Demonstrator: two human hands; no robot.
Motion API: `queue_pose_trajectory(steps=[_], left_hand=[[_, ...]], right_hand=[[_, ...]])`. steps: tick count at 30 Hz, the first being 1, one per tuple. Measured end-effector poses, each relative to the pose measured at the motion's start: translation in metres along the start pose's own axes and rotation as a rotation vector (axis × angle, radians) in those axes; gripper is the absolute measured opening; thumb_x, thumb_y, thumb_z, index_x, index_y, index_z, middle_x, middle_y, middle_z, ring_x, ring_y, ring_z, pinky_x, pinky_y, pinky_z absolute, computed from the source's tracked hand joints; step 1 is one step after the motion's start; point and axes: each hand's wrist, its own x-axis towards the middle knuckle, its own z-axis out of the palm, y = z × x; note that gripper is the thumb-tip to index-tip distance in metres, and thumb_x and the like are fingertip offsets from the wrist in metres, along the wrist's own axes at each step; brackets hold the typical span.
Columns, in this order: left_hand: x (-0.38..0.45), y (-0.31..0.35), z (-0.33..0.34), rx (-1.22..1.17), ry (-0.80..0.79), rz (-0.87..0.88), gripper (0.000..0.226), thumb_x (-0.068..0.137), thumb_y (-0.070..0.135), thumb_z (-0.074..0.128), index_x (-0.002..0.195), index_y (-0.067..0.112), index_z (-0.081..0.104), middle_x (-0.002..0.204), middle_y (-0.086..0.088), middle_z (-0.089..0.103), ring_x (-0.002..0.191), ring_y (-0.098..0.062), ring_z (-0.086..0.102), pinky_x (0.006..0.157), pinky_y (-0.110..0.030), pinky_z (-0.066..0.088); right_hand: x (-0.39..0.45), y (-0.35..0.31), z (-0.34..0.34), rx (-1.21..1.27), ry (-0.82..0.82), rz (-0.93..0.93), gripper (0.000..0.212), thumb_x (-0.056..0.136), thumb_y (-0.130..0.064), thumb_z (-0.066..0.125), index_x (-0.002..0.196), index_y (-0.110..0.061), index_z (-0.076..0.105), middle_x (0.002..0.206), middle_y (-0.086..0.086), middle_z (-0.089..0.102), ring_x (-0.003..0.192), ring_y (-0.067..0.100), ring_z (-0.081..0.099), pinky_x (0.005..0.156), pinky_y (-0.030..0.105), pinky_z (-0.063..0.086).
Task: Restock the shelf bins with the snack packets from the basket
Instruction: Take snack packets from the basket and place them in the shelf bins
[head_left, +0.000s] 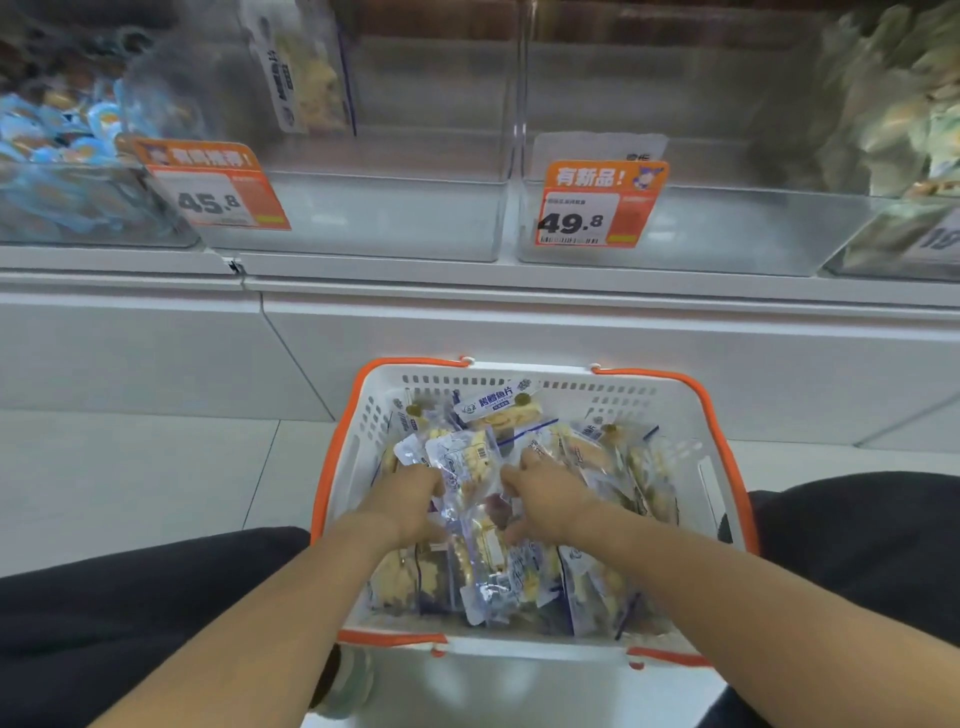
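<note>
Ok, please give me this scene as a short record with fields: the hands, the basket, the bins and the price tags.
left hand: grips snack packets in the basket
right hand: grips the same pile
basket: white, orange rim and handles, on the floor, holds many packets
bin tagged 45.8: clear, one packet leaning at the back
bin tagged 49.8: clear, no packets visible

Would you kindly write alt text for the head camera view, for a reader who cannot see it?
Both hands, left hand and right hand, gather clear snack packets in a white basket with orange handles on the floor. Above, the clear shelf bins priced 45.8 and 49.8 stand nearly empty.
</note>
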Motion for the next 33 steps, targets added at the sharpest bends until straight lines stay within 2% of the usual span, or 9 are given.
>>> queue_pose_trajectory(steps=[3, 8, 12, 14, 18, 22, 25, 28, 33], left_hand=[[0.001, 0.001, 0.002, -0.001, 0.030, 0.016, 0.050, 0.084, 0.029, 0.078, 0.127, 0.015, 0.056, 0.129, -0.004, 0.057, 0.115, -0.022, 0.058, 0.098, -0.036, 0.050], [-0.003, 0.009, -0.023, -0.591, 0.202, -0.073, 0.029, 0.103, 0.032, 0.048, 0.093, 0.011, 0.065, 0.093, -0.008, 0.068, 0.084, -0.024, 0.064, 0.090, -0.045, 0.055], [-0.016, 0.016, -0.057, -1.132, 0.143, -0.062, 0.043, 0.104, 0.048, 0.042, 0.113, 0.015, 0.069, 0.107, -0.002, 0.073, 0.094, -0.017, 0.070, 0.078, -0.032, 0.057], [-0.021, 0.023, -0.068, -1.138, 0.264, 0.010, 0.030, 0.097, 0.033, 0.063, 0.118, 0.012, 0.066, 0.107, -0.004, 0.071, 0.081, -0.014, 0.068, 0.070, -0.027, 0.057], [-0.026, 0.033, -0.089, -1.287, 0.463, 0.064, 0.024, 0.087, 0.006, 0.074, 0.109, 0.007, 0.064, 0.093, -0.010, 0.071, 0.060, -0.022, 0.063, 0.060, -0.034, 0.058], [-0.035, 0.033, -0.113, -1.110, 0.703, 0.195, 0.019, 0.081, -0.004, 0.076, 0.087, 0.011, 0.068, 0.090, -0.003, 0.073, 0.079, -0.013, 0.068, 0.072, -0.022, 0.055], [-0.047, 0.038, -0.130, -0.985, 0.635, 0.291, 0.021, 0.077, -0.008, 0.078, 0.077, 0.012, 0.072, 0.098, -0.003, 0.075, 0.091, -0.017, 0.071, 0.080, -0.023, 0.057], [-0.062, 0.039, -0.149, -0.741, 0.459, 0.311, 0.029, 0.075, -0.002, 0.082, 0.076, 0.027, 0.078, 0.122, 0.009, 0.063, 0.105, -0.009, 0.065, 0.081, -0.017, 0.053], [-0.084, 0.040, -0.183, -0.885, 0.324, 0.269, 0.061, 0.066, 0.014, 0.075, 0.123, 0.028, 0.059, 0.131, 0.003, 0.057, 0.110, -0.016, 0.064, 0.087, -0.035, 0.056]], right_hand=[[0.003, -0.004, -0.012, 0.256, -0.045, -0.038, 0.041, 0.076, -0.028, 0.085, 0.078, -0.025, 0.044, 0.103, -0.001, 0.067, 0.100, 0.020, 0.063, 0.086, 0.044, 0.055], [0.004, -0.002, -0.058, 0.528, 0.035, -0.066, 0.015, 0.088, -0.020, 0.076, 0.096, -0.019, 0.063, 0.124, 0.004, 0.061, 0.110, 0.024, 0.062, 0.095, 0.033, 0.050], [0.002, 0.007, -0.093, 0.991, 0.143, 0.060, 0.034, 0.091, -0.026, 0.074, 0.113, -0.001, 0.065, 0.109, 0.003, 0.065, 0.073, 0.021, 0.065, 0.056, 0.030, 0.054], [0.000, 0.005, -0.107, 1.218, 0.146, 0.109, 0.053, 0.089, -0.022, 0.076, 0.131, 0.005, 0.057, 0.120, 0.012, 0.067, 0.082, 0.018, 0.069, 0.058, 0.032, 0.057], [-0.010, -0.007, -0.141, 1.350, 0.133, 0.035, 0.031, 0.094, -0.023, 0.070, 0.118, -0.004, 0.068, 0.111, 0.013, 0.074, 0.090, 0.020, 0.072, 0.071, 0.035, 0.059], [-0.018, -0.004, -0.160, 1.524, 0.079, 0.056, 0.057, 0.091, -0.059, 0.062, 0.122, -0.011, 0.064, 0.130, 0.015, 0.061, 0.117, 0.039, 0.062, 0.088, 0.047, 0.059], [-0.025, -0.004, -0.168, 1.689, -0.092, 0.059, 0.051, 0.095, -0.036, 0.066, 0.132, -0.001, 0.055, 0.126, 0.027, 0.061, 0.103, 0.043, 0.069, 0.077, 0.043, 0.062], [-0.026, -0.008, -0.170, 1.609, 0.034, -0.009, 0.053, 0.085, 0.009, 0.070, 0.134, -0.003, 0.053, 0.103, 0.020, 0.073, 0.087, 0.026, 0.074, 0.073, 0.031, 0.062], [-0.035, -0.017, -0.183, 1.405, 0.152, -0.160, 0.056, 0.075, 0.019, 0.074, 0.121, -0.010, 0.062, 0.105, 0.013, 0.074, 0.082, 0.027, 0.073, 0.064, 0.034, 0.062]])
